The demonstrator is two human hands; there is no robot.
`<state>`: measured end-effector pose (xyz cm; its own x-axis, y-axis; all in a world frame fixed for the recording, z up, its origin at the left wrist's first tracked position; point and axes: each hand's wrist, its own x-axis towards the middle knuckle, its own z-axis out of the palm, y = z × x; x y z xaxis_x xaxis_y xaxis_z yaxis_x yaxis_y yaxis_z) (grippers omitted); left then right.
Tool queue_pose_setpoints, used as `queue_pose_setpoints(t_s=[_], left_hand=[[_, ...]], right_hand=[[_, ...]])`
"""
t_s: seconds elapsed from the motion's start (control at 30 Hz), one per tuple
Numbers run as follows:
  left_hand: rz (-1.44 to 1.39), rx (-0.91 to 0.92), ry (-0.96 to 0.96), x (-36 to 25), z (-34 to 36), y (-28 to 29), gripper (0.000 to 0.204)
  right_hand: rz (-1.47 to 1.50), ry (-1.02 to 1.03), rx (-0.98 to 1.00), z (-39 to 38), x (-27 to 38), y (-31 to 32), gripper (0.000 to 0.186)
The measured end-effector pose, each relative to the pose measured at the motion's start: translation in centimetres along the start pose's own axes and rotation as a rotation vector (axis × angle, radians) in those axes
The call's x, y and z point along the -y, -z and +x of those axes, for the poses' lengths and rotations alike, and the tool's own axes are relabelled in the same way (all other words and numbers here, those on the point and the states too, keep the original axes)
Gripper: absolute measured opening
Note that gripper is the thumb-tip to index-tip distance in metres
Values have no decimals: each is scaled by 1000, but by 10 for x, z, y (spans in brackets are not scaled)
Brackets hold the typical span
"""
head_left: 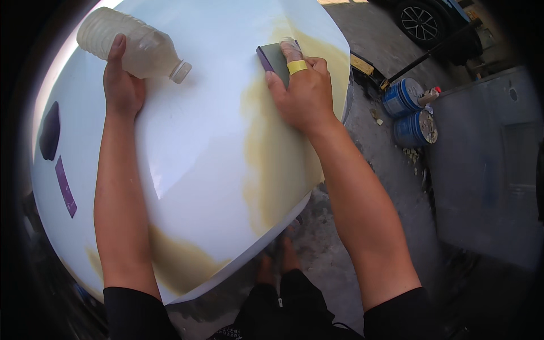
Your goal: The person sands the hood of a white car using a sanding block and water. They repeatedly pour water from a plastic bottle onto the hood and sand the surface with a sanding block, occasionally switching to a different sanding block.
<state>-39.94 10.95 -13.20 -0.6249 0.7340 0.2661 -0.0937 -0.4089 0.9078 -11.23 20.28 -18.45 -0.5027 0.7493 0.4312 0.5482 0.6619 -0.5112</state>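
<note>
A white car panel [198,130] with yellowish filler patches spreads out below my arms. My left hand [122,85] is wrapped round a cloudy plastic bottle [141,48], which tilts with its capped neck down to the right, above the panel. Over the yellowish patch on the panel's right side, my right hand [303,93] presses a flat sanding block [275,59] with a purple edge against the surface. One finger of that hand is wrapped in a whitish covering with a yellow band. The block's underside is hidden.
A dark pad [50,131] and a purple strip of sandpaper [65,187] lie on the panel's left side. Two blue buckets [416,127] stand on the concrete floor at right, near a grey panel [487,164]. A car wheel [420,21] shows at the far right.
</note>
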Motion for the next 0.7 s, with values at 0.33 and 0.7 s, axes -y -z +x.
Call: queue_pose_setpoints(t_s=[0.33,0.7], left_hand=[[82,44,180,-21,-49,-8,73],[116,158,151,-13,-86,4,71]], right_hand=[[115,125,-45,-212,70,15,66],[132,6,-24,-259,90,12,70]])
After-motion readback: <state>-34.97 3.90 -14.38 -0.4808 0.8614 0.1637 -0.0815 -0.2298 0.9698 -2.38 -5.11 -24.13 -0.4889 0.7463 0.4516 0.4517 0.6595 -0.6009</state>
